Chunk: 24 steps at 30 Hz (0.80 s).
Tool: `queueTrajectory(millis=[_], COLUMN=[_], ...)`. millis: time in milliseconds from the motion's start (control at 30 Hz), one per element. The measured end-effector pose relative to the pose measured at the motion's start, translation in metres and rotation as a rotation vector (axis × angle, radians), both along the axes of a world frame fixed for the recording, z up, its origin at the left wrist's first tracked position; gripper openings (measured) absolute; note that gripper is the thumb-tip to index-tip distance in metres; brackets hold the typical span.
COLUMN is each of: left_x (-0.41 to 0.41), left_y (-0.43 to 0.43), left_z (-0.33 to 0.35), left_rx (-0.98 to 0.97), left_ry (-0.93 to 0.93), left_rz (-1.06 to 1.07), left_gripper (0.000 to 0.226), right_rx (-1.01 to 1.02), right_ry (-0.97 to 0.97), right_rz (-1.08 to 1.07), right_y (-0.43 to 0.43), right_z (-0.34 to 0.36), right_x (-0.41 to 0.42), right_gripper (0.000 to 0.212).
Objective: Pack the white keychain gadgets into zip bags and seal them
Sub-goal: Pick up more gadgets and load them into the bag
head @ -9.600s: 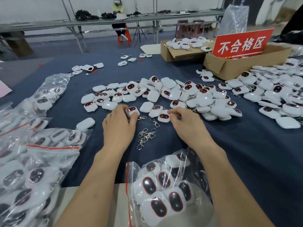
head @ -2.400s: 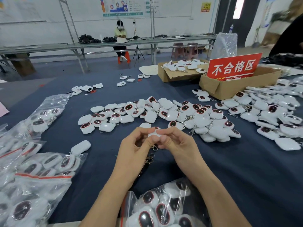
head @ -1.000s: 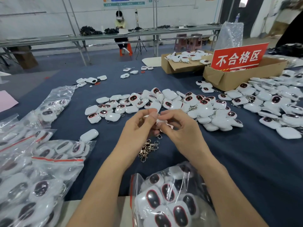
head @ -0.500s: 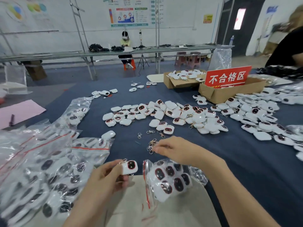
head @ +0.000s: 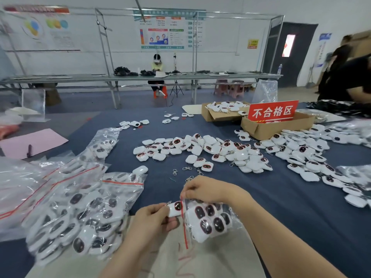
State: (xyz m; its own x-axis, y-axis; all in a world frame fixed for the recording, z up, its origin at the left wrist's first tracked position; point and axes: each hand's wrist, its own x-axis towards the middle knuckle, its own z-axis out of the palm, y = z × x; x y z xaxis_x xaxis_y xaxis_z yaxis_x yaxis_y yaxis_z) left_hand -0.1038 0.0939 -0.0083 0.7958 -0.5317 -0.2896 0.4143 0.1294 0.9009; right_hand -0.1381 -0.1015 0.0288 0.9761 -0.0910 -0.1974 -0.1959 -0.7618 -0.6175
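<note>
We see that the left hand (head: 152,221) has carried the white gadget (head: 174,209) rightward, so it now touches the red-striped mouth of the zip bag (head: 209,224). The right hand (head: 207,189) has dropped onto this mouth and pinches its upper edge.

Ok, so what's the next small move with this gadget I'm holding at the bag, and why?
Probably push the gadget on into the zip bag: the left hand holds it right at the red zip strip, and the right hand pinches the bag's mouth at the top.
</note>
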Motion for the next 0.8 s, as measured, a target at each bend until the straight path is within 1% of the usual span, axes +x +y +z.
queueTrajectory(millis=[67,167,333,500,633,733,800], left_x=[0.003,0.005,0.004,0.001,-0.009,-0.011,-0.011], left_y=[0.002,0.001,-0.004,-0.009,-0.018,-0.020,-0.018], left_z=[0.002,0.009,0.016,0.019,0.013,0.008,0.006], left_rx=[-0.001,0.005,0.065,0.042,-0.015,-0.080,-0.086], left_ry=[0.069,0.169,0.188,0.248,0.227,0.200,0.163], left_rz=[-0.023,-0.032,-0.108,-0.050,0.028,-0.020,-0.077], left_gripper=[0.031,0.020,0.019,0.014,0.015,0.016,0.015], right_rx=[0.015,0.037,0.032,0.035,0.038,0.049,0.047], right_ry=[-0.008,-0.021,-0.028,-0.048,-0.071,-0.066,-0.068], right_rz=[-0.014,-0.030,-0.025,-0.029,-0.034,-0.042,-0.038], right_y=[0.000,-0.002,-0.003,0.000,0.002,0.001,0.000], right_z=[-0.001,0.001,0.002,-0.001,-0.004,-0.004,-0.003], right_x=[0.001,0.001,0.002,0.004,0.007,0.006,0.004], right_gripper=[0.020,0.020,0.021,0.026,0.027,0.025,0.024])
